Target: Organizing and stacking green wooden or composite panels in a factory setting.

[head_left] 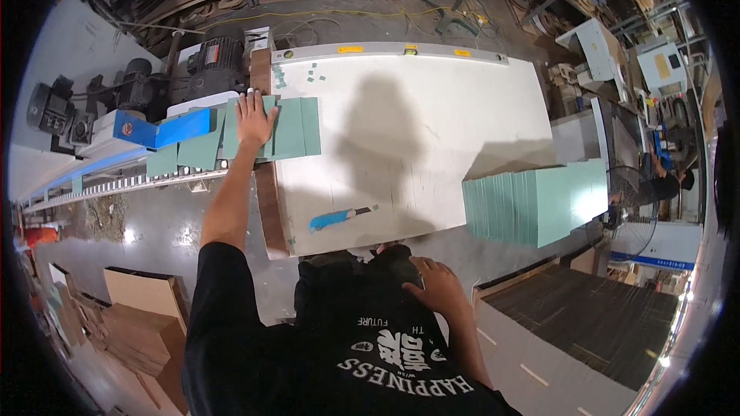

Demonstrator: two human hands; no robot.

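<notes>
Left palm down, a worker's left hand lies on a row of overlapping green panels, its fingers slightly apart and flat, gripping nothing. The row runs left to right beneath it, spreading to both sides; each panel's own long axis is hard to tell under the overlap. Well to that hand's right, across a white tabletop, leans a thick green stack, nearer the right hand, which rests empty against the dark trousers, thumb apart from the fingers. In the row, at least five panels show; those in the stack are too many to count. Beyond the left hand lies one spirit level; on its near side, rightward, one blue-handled cutter.
</notes>
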